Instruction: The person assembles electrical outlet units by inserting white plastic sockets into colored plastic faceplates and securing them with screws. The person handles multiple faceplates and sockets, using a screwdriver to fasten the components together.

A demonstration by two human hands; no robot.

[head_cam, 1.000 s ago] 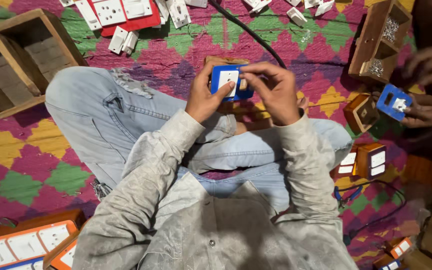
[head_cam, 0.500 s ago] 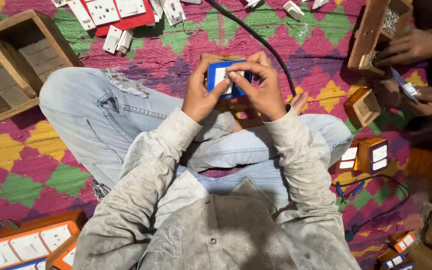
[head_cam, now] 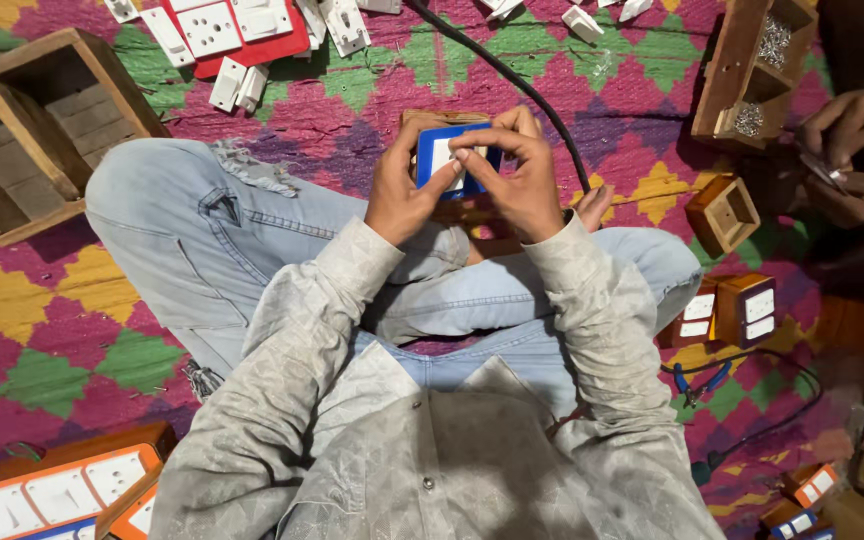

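I sit cross-legged in blue jeans on a colourful patterned mat. Both hands hold a small blue-framed plate with a white switch above my knees, over a small wooden box. My left hand grips its left side, thumb pressing on the white part. My right hand wraps its top and right side, fingers curled over the front. Much of the plate is hidden by my fingers.
A wooden crate lies at the left. White switches on a red board lie at the top. A black cable runs past. Small wooden switch boxes sit right. Another person's hands work at the right edge.
My hands with the blue plate shifted slightly left and closed tighter around it. The other person's hands put down a blue plate and now handle a small metal item.
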